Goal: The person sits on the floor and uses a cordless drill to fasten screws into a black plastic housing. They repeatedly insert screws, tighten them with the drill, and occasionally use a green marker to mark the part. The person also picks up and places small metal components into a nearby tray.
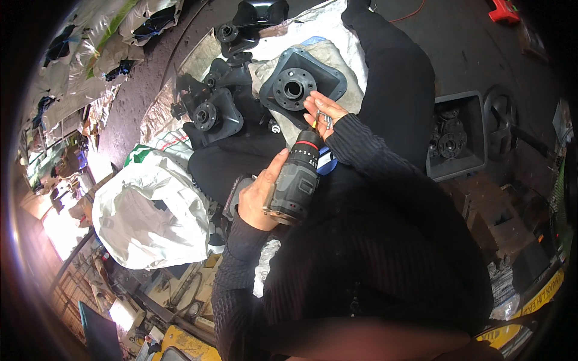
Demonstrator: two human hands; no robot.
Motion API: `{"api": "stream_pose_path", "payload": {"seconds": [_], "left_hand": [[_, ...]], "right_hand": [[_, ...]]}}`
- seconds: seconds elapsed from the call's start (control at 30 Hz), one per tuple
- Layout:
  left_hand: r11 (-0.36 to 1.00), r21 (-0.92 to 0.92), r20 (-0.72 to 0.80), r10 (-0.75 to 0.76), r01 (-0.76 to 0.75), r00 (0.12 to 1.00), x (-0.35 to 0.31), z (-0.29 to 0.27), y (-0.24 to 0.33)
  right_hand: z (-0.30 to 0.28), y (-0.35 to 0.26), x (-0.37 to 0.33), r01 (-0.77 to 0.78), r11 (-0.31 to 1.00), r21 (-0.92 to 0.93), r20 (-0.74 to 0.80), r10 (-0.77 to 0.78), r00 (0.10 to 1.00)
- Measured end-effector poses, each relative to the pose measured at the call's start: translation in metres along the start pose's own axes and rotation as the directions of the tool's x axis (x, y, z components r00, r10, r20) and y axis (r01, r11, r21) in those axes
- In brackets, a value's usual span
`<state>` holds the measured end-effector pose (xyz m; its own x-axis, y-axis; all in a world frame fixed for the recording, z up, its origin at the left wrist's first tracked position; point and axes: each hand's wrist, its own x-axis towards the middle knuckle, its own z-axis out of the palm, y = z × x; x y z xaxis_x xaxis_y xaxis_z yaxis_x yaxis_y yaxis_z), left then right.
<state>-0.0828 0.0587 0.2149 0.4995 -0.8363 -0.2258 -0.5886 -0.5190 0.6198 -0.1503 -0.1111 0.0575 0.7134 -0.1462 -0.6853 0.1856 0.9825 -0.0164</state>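
Observation:
My left hand [259,197] is wrapped round the grip of a grey and black cordless drill [293,180]. A red ring circles its nose, and its bit points up toward my other hand. In the fingers and palm of my right hand [325,111] lie several small silver screws [326,119]. Right beyond those fingers sits a black squarish housing [333,79] with a round flange [294,88] on top, holes round its rim and a dark bore in the middle. The housing rests on a pale cloth [355,69] between my legs.
More black flanged housings [220,117] are grouped to the left, with another [256,21] at the far end. A white woven sack [150,210] stands by my left leg. At right, a grey bin [456,135] holds round flanges. A red object [503,11] lies at the far right.

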Motion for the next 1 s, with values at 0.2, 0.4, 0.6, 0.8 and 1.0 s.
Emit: {"api": "stream_pose_path", "payload": {"seconds": [0.2,0.4,0.6,0.8,1.0], "left_hand": [[0.998,-0.014,0.038,-0.053,0.054,0.998,0.001,-0.007,-0.001],[0.986,0.032,0.142,-0.164,0.161,0.976,-0.002,-0.01,0.006],[0.995,0.096,0.017,-0.035,0.033,0.999,0.005,-0.011,0.001],[0.997,-0.014,0.012,-0.072,0.073,0.997,0.013,-0.034,-0.012],[0.998,0.061,0.1,-0.035,0.029,0.994,0.042,-0.039,-0.025]], "right_hand": [[0.0,0.002,-0.002,0.011,0.999,-0.047,0.03,-0.01,1.0],[-0.004,0.005,0.004,-0.048,0.997,-0.055,0.022,0.049,0.999],[-0.015,0.009,0.009,0.009,0.994,-0.11,0.095,0.002,0.996],[-0.029,-0.011,0.008,0.008,0.961,-0.278,-0.09,-0.034,0.995],[-0.021,-0.02,0.037,0.221,0.791,-0.571,-0.107,-0.339,0.935]]}}
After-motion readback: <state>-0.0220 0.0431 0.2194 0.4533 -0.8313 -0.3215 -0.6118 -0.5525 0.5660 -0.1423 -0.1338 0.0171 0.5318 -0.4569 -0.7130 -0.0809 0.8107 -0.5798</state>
